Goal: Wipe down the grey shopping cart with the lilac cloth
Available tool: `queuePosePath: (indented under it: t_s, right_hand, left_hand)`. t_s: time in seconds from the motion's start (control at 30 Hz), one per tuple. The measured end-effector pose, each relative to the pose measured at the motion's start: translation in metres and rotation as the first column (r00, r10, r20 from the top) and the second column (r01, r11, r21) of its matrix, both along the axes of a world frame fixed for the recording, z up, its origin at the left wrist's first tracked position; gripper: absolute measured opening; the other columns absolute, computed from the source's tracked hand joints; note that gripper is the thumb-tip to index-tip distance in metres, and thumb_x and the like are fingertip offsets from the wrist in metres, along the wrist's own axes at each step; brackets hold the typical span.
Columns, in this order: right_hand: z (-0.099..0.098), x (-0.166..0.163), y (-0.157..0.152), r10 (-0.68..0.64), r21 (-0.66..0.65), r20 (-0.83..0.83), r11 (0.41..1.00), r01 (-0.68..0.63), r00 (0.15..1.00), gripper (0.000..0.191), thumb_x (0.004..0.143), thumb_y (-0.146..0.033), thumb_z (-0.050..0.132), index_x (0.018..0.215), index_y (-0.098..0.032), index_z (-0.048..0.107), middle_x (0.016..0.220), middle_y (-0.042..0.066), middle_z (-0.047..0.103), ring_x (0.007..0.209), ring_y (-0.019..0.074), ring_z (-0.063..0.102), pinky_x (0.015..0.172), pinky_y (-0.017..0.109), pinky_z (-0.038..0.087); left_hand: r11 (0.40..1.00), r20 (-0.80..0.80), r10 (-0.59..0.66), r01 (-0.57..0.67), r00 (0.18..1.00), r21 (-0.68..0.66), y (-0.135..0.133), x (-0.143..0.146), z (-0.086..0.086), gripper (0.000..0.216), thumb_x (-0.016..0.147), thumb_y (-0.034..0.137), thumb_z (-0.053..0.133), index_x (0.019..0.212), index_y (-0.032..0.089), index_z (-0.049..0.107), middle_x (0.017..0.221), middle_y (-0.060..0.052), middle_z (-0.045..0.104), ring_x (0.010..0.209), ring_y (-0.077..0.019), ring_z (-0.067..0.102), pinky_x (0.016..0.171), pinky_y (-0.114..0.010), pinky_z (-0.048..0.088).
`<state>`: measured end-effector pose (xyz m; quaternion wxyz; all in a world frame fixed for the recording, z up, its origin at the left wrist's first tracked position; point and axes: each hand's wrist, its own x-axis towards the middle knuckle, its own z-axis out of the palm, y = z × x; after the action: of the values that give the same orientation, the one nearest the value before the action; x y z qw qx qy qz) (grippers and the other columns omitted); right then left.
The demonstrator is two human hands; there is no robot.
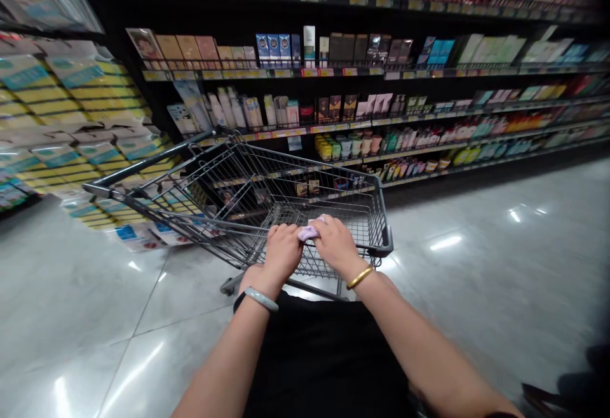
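Observation:
A grey wire shopping cart (229, 224) stands side-on in front of me, its handle end to the left. My left hand (284, 251) is closed over the near top rail of the cart, with a pale bangle on that wrist. Just right of it, my right hand (336, 246) presses a crumpled lavender cloth (309, 232) onto the same rail, fingers curled round it. A gold bangle sits on the right wrist. The cloth's left edge touches or nearly touches my left fingers. The cart's basket shows only bare wire.
Shelves (343, 72) of boxed and bottled goods run along the far side behind the cart. Stacked yellow packs (71, 94) stand at the left. Shiny grey floor (476, 278) extends to the right. A dark, unclear shape (576, 386) is at the lower right.

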<state>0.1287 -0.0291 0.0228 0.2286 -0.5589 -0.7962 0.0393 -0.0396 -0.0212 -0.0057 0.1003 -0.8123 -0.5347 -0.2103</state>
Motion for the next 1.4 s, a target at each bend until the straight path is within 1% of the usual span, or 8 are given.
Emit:
queuePosePath:
  t_s: [0.17,0.27,0.4,0.6,0.77,0.97,1.2,1.4]
  right_hand:
    - [0.008,0.021,0.011,-0.147,-0.227,0.078,0.961,0.161,0.986,0.025,0.094,-0.037,0.044,0.108,-0.026,0.062,0.099,0.004,0.065,0.081,0.0185,0.059,0.069,0.028,0.038]
    - [0.004,0.011,0.004,-0.178,-0.094,0.094,0.978,0.187,0.979,0.026,0.093,-0.034,0.046,0.111,-0.025,0.062,0.102,0.006,0.064,0.084,0.0194,0.06,0.073,0.029,0.039]
    - [-0.003,-0.009,-0.003,-0.077,0.064,-0.006,0.995,0.077,0.997,0.031,0.093,-0.03,0.047,0.121,-0.025,0.059,0.114,0.007,0.061,0.098,0.0202,0.058,0.083,0.029,0.04]
    - [-0.001,0.016,-0.005,-0.18,-0.046,0.129,0.981,0.187,0.975,0.024,0.094,-0.034,0.046,0.11,-0.026,0.061,0.1,0.004,0.062,0.08,0.0184,0.06,0.069,0.029,0.039]
    - [-0.005,0.021,-0.011,-0.252,0.042,0.13,0.968,0.249,0.959,0.024,0.093,-0.032,0.046,0.111,-0.026,0.061,0.1,0.005,0.06,0.082,0.0195,0.058,0.069,0.03,0.037]
    - [-0.011,0.009,-0.002,-0.221,0.081,0.057,0.973,0.216,0.974,0.024,0.091,-0.034,0.049,0.11,-0.026,0.063,0.099,0.004,0.061,0.081,0.0185,0.057,0.067,0.029,0.036]
    - [-0.022,0.037,0.001,-0.093,0.144,-0.03,0.985,0.096,0.995,0.032,0.092,-0.035,0.05,0.119,-0.022,0.063,0.109,0.006,0.062,0.092,0.0185,0.059,0.078,0.027,0.041]
    - [-0.026,0.043,0.001,-0.14,0.144,-0.04,0.979,0.144,0.989,0.035,0.092,-0.035,0.049,0.122,-0.021,0.062,0.113,0.008,0.061,0.095,0.0197,0.058,0.08,0.028,0.042]
  left_hand:
    - [1.0,-0.002,-0.008,0.008,1.0,-0.01,-0.005,0.003,0.001,0.023,0.097,0.034,0.045,0.086,0.025,0.063,0.082,-0.003,0.065,0.084,-0.0212,0.052,0.083,-0.039,0.031]
    - [1.0,-0.015,0.011,-0.011,1.0,-0.005,-0.007,0.005,0.001,0.024,0.097,0.035,0.045,0.088,0.024,0.064,0.083,-0.004,0.065,0.085,-0.0216,0.052,0.082,-0.04,0.031]
    - [1.0,-0.018,0.018,-0.018,1.0,-0.011,-0.007,0.005,0.001,0.027,0.098,0.035,0.043,0.09,0.022,0.066,0.086,-0.007,0.067,0.086,-0.0228,0.053,0.081,-0.04,0.032]
    - [0.999,-0.018,0.012,-0.013,1.0,-0.033,-0.01,0.003,0.004,0.025,0.097,0.036,0.043,0.089,0.025,0.064,0.085,-0.005,0.067,0.086,-0.0217,0.054,0.084,-0.039,0.033]
    - [0.999,-0.015,0.043,-0.043,0.999,-0.018,-0.014,0.008,0.007,0.026,0.097,0.034,0.042,0.085,0.025,0.063,0.081,-0.005,0.065,0.085,-0.0228,0.053,0.084,-0.041,0.032]
    - [0.998,-0.021,0.06,-0.06,0.998,-0.004,-0.013,0.018,0.008,0.027,0.098,0.037,0.041,0.086,0.023,0.063,0.083,-0.005,0.066,0.086,-0.0232,0.054,0.084,-0.041,0.032]
    - [0.998,0.016,0.039,-0.039,0.999,-0.045,-0.014,0.029,0.008,0.029,0.098,0.038,0.041,0.088,0.023,0.063,0.084,-0.005,0.066,0.088,-0.0231,0.056,0.083,-0.041,0.032]
    - [0.998,0.086,0.063,-0.06,0.994,-0.035,-0.008,0.001,0.013,0.027,0.097,0.035,0.043,0.093,0.027,0.069,0.101,-0.005,0.068,0.1,-0.0229,0.056,0.093,-0.042,0.032]
